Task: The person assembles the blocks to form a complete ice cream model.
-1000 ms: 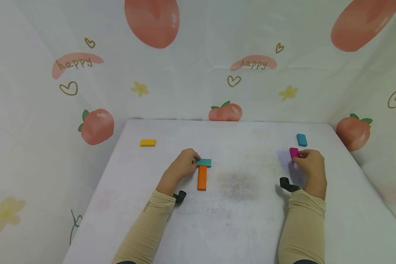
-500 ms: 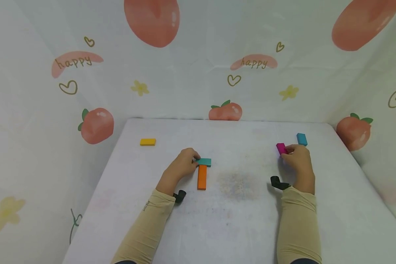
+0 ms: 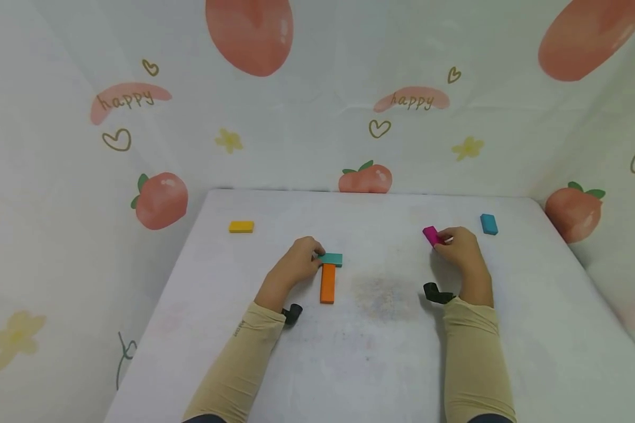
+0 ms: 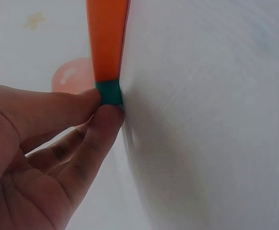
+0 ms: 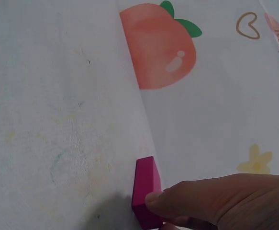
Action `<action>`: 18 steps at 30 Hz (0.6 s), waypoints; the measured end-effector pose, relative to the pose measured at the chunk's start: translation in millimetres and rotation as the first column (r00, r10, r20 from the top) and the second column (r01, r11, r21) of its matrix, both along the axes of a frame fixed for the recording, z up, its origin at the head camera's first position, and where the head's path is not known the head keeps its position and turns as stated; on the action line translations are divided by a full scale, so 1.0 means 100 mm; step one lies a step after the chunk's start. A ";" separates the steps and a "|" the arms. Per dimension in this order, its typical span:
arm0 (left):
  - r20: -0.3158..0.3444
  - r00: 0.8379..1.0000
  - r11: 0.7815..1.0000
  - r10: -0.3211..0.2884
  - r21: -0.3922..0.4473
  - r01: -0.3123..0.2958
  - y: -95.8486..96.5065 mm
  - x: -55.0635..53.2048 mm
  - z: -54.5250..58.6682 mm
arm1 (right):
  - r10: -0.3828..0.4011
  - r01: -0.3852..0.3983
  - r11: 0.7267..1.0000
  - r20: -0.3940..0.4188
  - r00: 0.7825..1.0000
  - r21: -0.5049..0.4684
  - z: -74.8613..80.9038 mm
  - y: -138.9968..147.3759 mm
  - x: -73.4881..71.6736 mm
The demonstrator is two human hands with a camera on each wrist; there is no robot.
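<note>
My left hand [image 3: 299,259] pinches the left end of a teal block [image 3: 331,259] between thumb and fingertips. The teal block lies crosswise at the far end of an orange block [image 3: 327,284], so the two make a T on the table. In the left wrist view the teal block [image 4: 109,92] shows between the fingertips and the orange block [image 4: 107,40]. My right hand [image 3: 459,249] pinches a magenta block [image 3: 431,236] by its near right end. The right wrist view has the thumb on the side of the magenta block [image 5: 146,191], with a shadow beside it.
A yellow block [image 3: 241,227] lies at the back left of the white table [image 3: 381,364]. Near the back right corner lies a blue block [image 3: 489,224]. A patterned cloth [image 3: 296,129] rises behind the table.
My right hand has carried the magenta block leftward, away from the blue block. The left hand keeps its grip on the teal block, which stays against the orange one.
</note>
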State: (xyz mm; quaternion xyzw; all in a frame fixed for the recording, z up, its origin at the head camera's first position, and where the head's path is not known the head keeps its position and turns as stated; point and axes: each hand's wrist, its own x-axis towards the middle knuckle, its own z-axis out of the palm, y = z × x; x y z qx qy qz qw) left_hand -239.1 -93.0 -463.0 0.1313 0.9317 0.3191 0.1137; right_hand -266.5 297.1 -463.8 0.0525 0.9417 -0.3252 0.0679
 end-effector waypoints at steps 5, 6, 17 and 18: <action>0.012 1.000 1.000 0.005 0.006 -0.005 0.02 0.01 -0.03 | 0.047 -0.047 0.999 0.006 0.999 0.002 -0.03 -0.12 -0.03; 0.013 1.000 1.000 0.004 0.007 -0.004 0.02 0.01 -0.03 | 0.056 -0.056 0.998 0.003 0.998 0.005 -0.04 -0.14 -0.04; -0.001 1.000 1.000 0.001 0.015 -0.001 -0.02 0.01 -0.02 | 0.131 -0.131 0.991 -0.062 0.989 0.011 0.00 -0.50 -0.16; 0.001 1.000 1.000 0.002 0.016 -0.002 -0.02 0.01 -0.02 | 0.139 -0.138 0.990 -0.071 0.988 0.010 0.00 -0.53 -0.17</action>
